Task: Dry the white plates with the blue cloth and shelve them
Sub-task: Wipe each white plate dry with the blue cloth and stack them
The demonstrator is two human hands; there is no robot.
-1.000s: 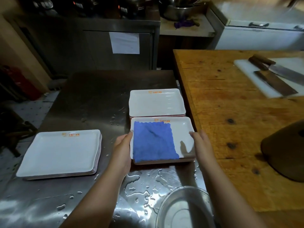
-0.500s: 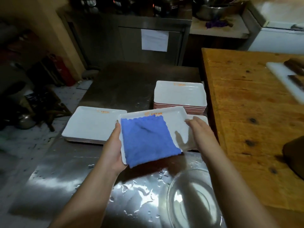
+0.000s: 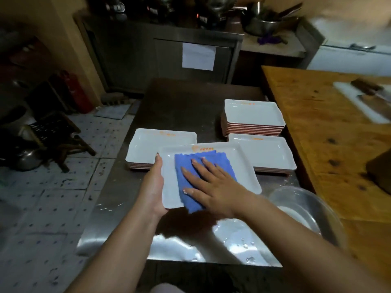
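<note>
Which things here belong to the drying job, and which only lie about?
Job: held plate, blue cloth, left hand, right hand, plate stacks.
Lying about: steel bowl, cutting board, knives, paper sheet.

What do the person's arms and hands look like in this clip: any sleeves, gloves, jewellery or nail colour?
Both forearms are bare up to the frame edge, with no sleeves in view. The left hand and right hand wear no gloves, and no rings, watch or bracelet show. The fingernails look fairly long with pale tips; the picture is too soft to tell whether they are polished.
</note>
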